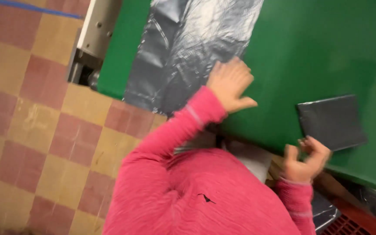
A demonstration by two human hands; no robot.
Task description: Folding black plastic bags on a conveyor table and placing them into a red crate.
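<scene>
Head view: left hand [229, 82] lies spread, pressing a crumpled grey plastic bag [188, 48] on the green counter [318, 48]; right hand [305, 159], curled and empty, hovers beside a folded dark bag [331, 121] (already flat), right of the crumpled one.

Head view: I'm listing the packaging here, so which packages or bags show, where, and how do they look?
Folded bag: flat dark grey rectangle on the green table, by the right hand.
Spread bag: crinkled glossy grey sheet hanging over the table's edge, under the left hand.
</scene>
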